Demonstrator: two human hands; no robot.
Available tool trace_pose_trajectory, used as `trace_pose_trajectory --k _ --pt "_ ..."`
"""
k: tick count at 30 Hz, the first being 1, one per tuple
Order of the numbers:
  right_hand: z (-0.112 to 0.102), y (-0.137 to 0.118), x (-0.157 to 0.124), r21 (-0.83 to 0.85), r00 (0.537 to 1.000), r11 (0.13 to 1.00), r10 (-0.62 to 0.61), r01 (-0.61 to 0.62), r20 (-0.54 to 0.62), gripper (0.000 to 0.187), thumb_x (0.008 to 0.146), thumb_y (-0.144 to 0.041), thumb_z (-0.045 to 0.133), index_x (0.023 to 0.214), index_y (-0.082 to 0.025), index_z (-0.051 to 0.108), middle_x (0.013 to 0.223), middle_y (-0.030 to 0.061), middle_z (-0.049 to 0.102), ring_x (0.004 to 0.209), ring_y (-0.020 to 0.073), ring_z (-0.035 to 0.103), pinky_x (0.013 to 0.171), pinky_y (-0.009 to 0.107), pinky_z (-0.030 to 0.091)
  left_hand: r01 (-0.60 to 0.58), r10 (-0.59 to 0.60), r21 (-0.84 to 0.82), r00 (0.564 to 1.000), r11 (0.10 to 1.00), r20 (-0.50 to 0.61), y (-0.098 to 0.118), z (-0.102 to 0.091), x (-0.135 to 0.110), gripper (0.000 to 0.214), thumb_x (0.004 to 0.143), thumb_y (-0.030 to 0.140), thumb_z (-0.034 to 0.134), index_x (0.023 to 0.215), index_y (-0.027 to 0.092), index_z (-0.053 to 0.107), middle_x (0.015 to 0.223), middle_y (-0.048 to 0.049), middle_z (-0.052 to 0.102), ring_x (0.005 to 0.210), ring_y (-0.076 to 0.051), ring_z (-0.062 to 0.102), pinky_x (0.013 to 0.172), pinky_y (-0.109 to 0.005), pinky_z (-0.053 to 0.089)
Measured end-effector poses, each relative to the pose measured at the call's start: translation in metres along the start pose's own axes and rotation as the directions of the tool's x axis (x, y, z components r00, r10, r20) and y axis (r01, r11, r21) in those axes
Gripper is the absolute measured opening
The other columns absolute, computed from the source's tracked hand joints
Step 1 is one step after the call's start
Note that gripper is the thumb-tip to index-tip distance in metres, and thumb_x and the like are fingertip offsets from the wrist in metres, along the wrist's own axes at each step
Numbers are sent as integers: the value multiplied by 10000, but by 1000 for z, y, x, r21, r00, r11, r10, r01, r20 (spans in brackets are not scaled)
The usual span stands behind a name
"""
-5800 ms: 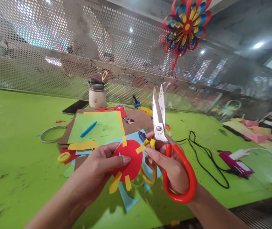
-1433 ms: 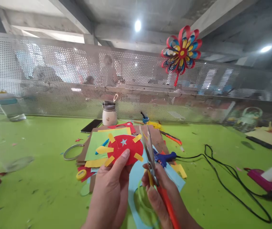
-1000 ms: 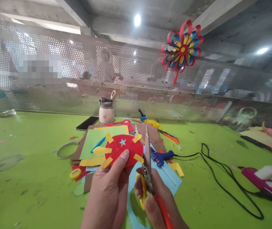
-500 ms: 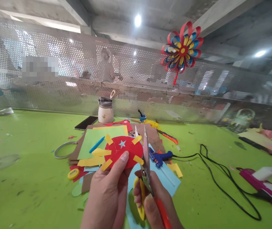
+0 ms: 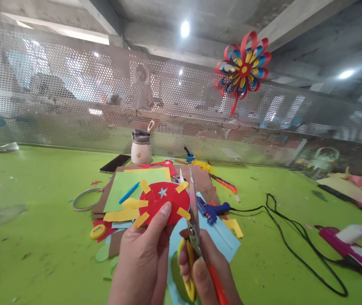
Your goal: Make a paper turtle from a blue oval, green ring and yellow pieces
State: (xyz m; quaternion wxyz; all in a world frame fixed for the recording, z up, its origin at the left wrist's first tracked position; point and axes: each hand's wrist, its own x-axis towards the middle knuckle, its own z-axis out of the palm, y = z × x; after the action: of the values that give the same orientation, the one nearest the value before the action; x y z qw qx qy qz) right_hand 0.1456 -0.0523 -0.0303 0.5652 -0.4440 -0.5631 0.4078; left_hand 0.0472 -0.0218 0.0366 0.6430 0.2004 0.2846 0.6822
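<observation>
Between the thumb and fingers of my left hand point(image 5: 147, 250) is a red paper disc point(image 5: 158, 197). A pale blue star point(image 5: 163, 192) shows on its face, and several yellow paper strips stick out around its rim. My right hand point(image 5: 212, 262) grips a pair of scissors point(image 5: 194, 224) with one yellow and one orange handle. Their blades point up along the disc's right edge, close to the yellow strip point(image 5: 183, 213) at the lower right. Whether the blades touch the paper I cannot tell. Light blue paper point(image 5: 222, 237) lies beneath my right hand.
Behind the disc lie brown cardboard point(image 5: 204, 180) and green paper point(image 5: 120, 186). A blue glue gun point(image 5: 212, 209) trails a black cord to a magenta power strip point(image 5: 352, 248). A white bottle point(image 5: 141, 148), phone point(image 5: 114, 163) and metal ring point(image 5: 87, 200) stand around; a perforated screen point(image 5: 104, 93) rises behind.
The scissors have shifted very slightly left toward the disc's right edge. My left hand and the disc are almost unchanged.
</observation>
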Motion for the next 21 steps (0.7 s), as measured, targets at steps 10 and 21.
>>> trace_pose_trajectory --k 10,21 --pt "2 4 0 17 999 999 -33 33 -11 631 822 -770 394 1039 -207 579 694 0 497 548 136 428 485 273 386 -24 23 39 999 999 25 -1 -2 -1 84 746 172 769 824 146 752 973 -84 765 882 -207 721 750 -256 614" --pt "4 0 -1 53 998 998 -43 45 -40 567 824 -756 428 1019 -257 617 694 13 534 563 175 481 505 309 423 -38 37 36 999 999 33 -2 1 1 129 729 181 782 850 149 750 989 -82 760 869 -207 719 707 -243 614"
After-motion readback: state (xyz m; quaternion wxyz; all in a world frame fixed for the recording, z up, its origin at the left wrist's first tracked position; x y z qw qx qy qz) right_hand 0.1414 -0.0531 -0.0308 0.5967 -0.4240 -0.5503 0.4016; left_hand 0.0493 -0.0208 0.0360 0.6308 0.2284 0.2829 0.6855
